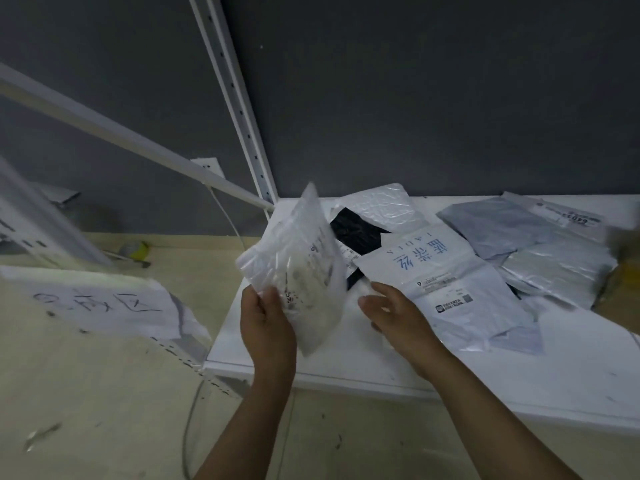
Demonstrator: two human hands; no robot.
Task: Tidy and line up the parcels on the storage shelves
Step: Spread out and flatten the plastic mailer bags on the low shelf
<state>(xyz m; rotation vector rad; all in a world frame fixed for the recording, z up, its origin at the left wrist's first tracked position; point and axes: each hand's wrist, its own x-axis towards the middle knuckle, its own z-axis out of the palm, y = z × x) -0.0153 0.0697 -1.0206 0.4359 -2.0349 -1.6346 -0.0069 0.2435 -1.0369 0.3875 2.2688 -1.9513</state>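
My left hand (265, 327) grips the lower edge of a white plastic parcel (298, 268) and holds it upright and tilted above the left end of the white shelf (346, 362). Just to its right, my right hand (398, 317) hovers over the shelf with fingers relaxed, touching the near corner of a white mailer with blue lettering (440, 278). A black parcel (356, 233) lies partly under that mailer. Several grey and silver parcels (526, 244) lie loosely overlapped toward the right.
A white slotted upright (242, 109) rises at the shelf's back left corner, with a crossbar (114, 133) running left. A sheet with handwriting (100, 303) hangs at the left. Beige floor below carries a cable (190, 420). A brown box edge (623, 271) shows at far right.
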